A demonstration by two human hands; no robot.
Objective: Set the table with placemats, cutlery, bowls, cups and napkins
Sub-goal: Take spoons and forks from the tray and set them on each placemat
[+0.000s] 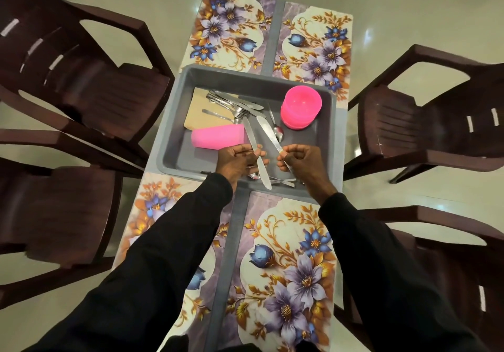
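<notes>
A grey tray (174, 122) sits mid-table. Over its near end, my left hand (234, 161) grips a steel knife (252, 139), along with what looks like a spoon (255, 176). My right hand (300, 159) pinches a second knife (266, 131) by its handle. Inside the tray lie a pile of cutlery (234, 105), a loose spoon (278, 131), pink cups (216, 135) on their side, stacked pink bowls (301, 106) and beige napkins (200, 106). Floral placemats lie far left (226, 27), far right (316, 49), near left (155, 201) and near right (289, 270).
Dark brown plastic chairs stand on both sides of the narrow table: two on the left (81, 79) (60, 210) and two on the right (425, 122) (447, 270). More cutlery (283, 181) lies at the tray's near edge. A glossy tiled floor (409, 11) surrounds everything.
</notes>
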